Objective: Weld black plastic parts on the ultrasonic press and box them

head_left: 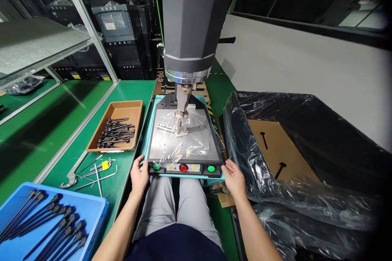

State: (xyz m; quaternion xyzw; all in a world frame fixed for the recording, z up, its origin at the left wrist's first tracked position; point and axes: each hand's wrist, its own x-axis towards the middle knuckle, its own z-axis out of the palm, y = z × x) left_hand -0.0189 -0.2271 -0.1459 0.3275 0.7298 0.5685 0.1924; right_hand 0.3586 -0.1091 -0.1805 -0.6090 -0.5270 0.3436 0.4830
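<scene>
My left hand (140,176) is at the front left corner of the press base (183,173), thumb and fingers apart, fingertips at its edge. At the opposite front corner is my right hand (235,178), loosely bent and touching the edge, with nothing held in it. Between my hands, the front panel carries a left green button (156,166), a red button (183,168) and a right green button (211,168). Clear plastic film covers the metal plate (196,147). A small pale fixture (181,124) stands on the plate, directly under the welding horn (184,97).
The grey machine head (191,16) hangs above. At left are a brown tray (124,110) of short black parts, hex keys (97,177) and a blue tray (99,208) with long black rods. At right, a plastic-lined bin (245,138) contains cardboard and two black parts.
</scene>
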